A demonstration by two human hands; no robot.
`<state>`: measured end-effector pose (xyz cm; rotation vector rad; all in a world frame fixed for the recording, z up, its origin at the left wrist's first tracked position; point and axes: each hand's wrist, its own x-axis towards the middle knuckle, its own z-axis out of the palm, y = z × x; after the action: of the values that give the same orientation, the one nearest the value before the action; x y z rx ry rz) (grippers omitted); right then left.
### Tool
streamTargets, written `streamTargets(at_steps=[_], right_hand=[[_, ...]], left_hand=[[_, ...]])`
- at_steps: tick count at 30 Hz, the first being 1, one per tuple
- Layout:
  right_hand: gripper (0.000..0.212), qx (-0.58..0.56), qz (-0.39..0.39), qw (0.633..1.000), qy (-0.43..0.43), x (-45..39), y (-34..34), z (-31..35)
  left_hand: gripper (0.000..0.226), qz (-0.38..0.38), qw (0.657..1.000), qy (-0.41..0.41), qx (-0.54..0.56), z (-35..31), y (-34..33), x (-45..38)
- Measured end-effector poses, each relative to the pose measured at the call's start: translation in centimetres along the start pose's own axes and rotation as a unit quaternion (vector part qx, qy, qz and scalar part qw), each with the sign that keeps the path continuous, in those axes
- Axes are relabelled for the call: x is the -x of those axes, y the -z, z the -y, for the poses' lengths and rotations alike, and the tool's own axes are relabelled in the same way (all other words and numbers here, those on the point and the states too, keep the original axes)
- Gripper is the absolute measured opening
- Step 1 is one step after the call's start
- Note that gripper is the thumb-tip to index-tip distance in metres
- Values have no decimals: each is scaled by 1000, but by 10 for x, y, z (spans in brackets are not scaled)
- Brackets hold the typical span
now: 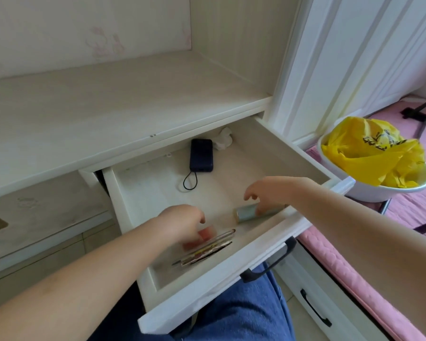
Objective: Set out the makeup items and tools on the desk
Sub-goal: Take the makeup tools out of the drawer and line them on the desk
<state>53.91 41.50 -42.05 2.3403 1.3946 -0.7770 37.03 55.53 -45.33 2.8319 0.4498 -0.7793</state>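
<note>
The white drawer (231,274) under the desk top (108,114) stands pulled out, and both my hands are inside it. My left hand (182,221) is blurred, with its fingers curled down over a small pink item (204,235); whether it grips the item is unclear. A bundle of slim pencil-like tools (207,249) lies just in front of that, near the drawer's front wall. My right hand (266,193) has its fingers spread, and a fingertip touches a silver-green tube (246,214) lying on its side on the drawer floor.
A dark power bank (201,156) with a cord loop and a crumpled tissue (223,139) lie at the back of the drawer. To the right, a white bin (369,195) lined with a yellow bag (369,153) stands on a pink mat. My blue-trousered legs are below the drawer.
</note>
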Motion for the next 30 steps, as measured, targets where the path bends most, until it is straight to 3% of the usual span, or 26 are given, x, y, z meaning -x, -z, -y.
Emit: streamTargets(at_steps=[3,7,14,17,21,25,30], right_hand=[[50,116,65,991,10,-22,-5,-3],[45,200,86,976,21,-42,-10,-7],[35,211,79,974,34,-50,-18,-12],[34,126,25,991,42,-41,-12,-16],[31,-81,-75,993,42,-25,12,-11],[16,-247,-176,951,65,-9,51,14],[21,-402,-224,872,168,1,119,78]], left_hand=[[42,12,1000,-6,-27,-4,-5,-11],[29,12,998,-10,-63,-9,-12,-19],[22,7,998,-26,-51,-8,-13,-22],[22,-4,999,-24,31,-1,-3,-15],[17,-67,976,-45,203,25,31,10],[18,-146,918,-65,363,63,71,54],[18,-238,858,-56,452,124,104,111]])
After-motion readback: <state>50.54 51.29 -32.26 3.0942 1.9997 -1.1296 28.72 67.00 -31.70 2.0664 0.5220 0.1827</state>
